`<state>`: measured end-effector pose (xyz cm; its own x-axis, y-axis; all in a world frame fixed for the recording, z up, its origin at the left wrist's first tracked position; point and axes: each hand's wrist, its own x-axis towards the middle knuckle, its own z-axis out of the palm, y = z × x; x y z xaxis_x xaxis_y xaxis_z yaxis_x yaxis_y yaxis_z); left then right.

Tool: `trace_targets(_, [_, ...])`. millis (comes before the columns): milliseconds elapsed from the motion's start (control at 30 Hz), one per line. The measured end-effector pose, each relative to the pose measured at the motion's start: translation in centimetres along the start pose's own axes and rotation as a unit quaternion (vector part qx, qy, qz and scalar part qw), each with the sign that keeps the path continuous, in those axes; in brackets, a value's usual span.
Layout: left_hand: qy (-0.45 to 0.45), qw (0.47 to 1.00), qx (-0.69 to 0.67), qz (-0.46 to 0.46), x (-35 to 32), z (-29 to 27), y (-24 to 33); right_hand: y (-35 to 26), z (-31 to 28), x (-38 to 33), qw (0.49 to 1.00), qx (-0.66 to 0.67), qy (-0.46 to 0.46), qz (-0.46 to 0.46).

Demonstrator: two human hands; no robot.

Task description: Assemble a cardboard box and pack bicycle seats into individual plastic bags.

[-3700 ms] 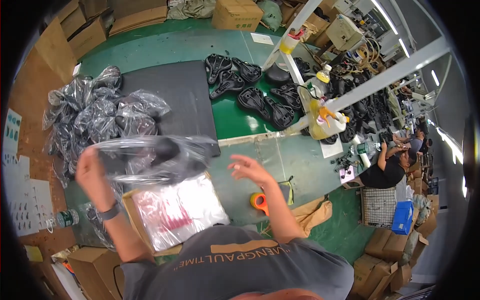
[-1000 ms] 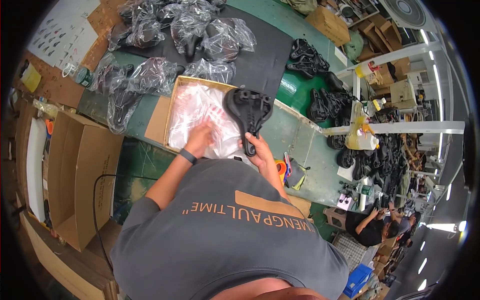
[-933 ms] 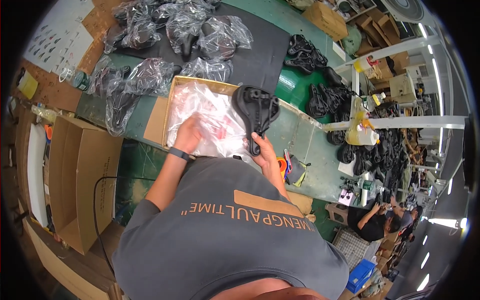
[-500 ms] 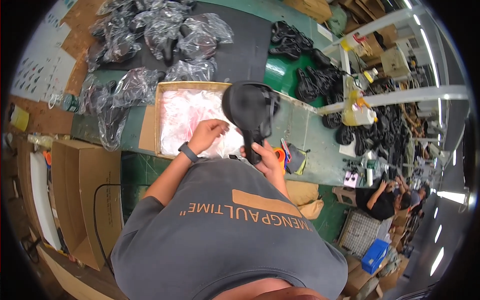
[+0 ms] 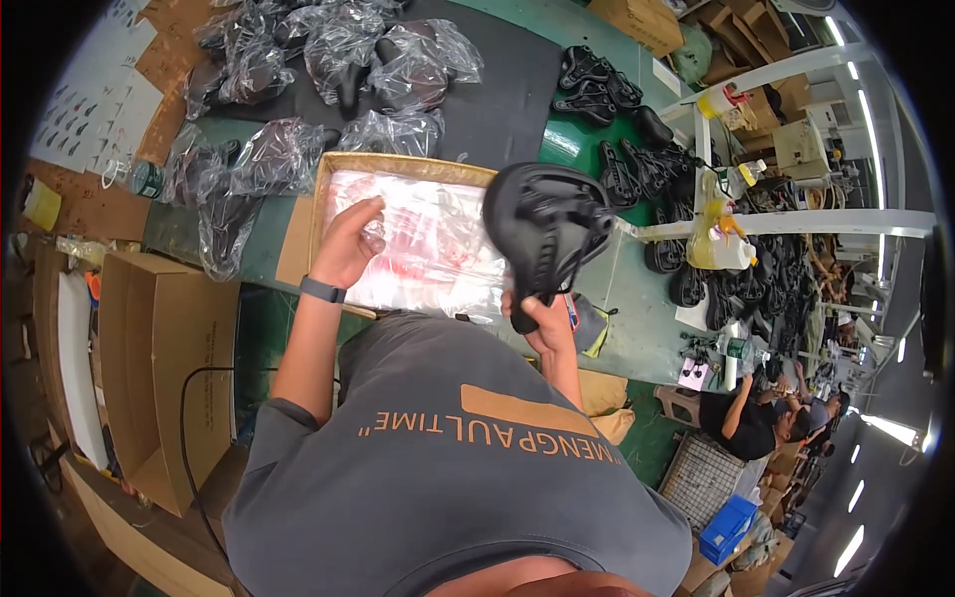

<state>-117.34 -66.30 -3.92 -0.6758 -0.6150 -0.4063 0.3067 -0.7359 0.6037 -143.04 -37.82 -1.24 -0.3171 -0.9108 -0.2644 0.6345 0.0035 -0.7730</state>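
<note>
You are at the bagging step: your right hand (image 5: 542, 320) is closed around the narrow nose of a black bicycle saddle (image 5: 545, 231), holding it up in the air over the right edge of the shallow cardboard tray (image 5: 316, 204). Your left hand (image 5: 350, 244) lies palm down with fingers loosely curled on the stack of clear plastic bags (image 5: 428, 249) that fills the tray; whether it has pinched 1 bag free I cannot tell.

By my reading, the next move calls for separating a single bag from the stack and getting its mouth open wide enough to take the saddle's broad rear end. The film looks thin and clingy, so you may need your fingertips to part the layers.

The saddle shows its underside: matte black moulded shell, ribbed, with dark rails running along it, wide end up and away from you, nose down in your grip.

The tray sits at the near edge of the green workbench (image 5: 587, 159), close to its left end. Beyond it, along the far left edge, lie bagged saddles (image 5: 338, 60) on a dark mat; unbagged saddles (image 5: 597, 85) sit toward the far right edge.
</note>
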Motion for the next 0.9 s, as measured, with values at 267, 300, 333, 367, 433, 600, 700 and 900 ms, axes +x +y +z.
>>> trace_targets(267, [-0.296, 0.799, 0.443, 0.279, -1.1, 22.2, 2.2, 0.8, -0.4, 4.2, 0.977, -0.171, 0.083, 0.094])
trace_targets(300, [-0.287, 0.801, 0.433, 0.297, 0.1, 22.4, 2.8, -1.3, -1.3, 4.9, 0.979, 0.014, 0.000, 0.202])
trace_targets(333, [-0.192, 0.859, 0.362, 0.306, 2.3, 21.9, 3.8, -2.2, -3.1, 5.3, 0.973, 0.121, -0.041, 0.193])
trace_targets(367, [-0.092, 0.902, 0.287, 0.309, 4.9, 20.5, 5.6, -3.0, -4.8, 5.9, 0.953, 0.227, -0.087, 0.181])
trace_targets(433, [0.118, 0.824, 0.428, 0.352, 8.9, 16.6, 13.8, -7.0, -6.0, 7.9, 0.995, -0.003, -0.009, 0.101])
trace_targets(600, [0.273, 0.780, 0.280, 0.488, 11.5, 10.6, 25.9, -9.1, -24.1, 16.9, 0.940, -0.163, 0.299, 0.022])
trace_targets(700, [0.295, 0.747, 0.257, 0.538, 12.5, 14.2, 25.6, -12.6, -37.4, 22.5, 0.931, -0.137, 0.335, -0.048])
trace_targets(900, [0.201, 0.673, 0.627, 0.337, 16.9, 14.2, 6.1, -16.5, -44.3, 37.2, 0.913, -0.038, 0.399, -0.079])
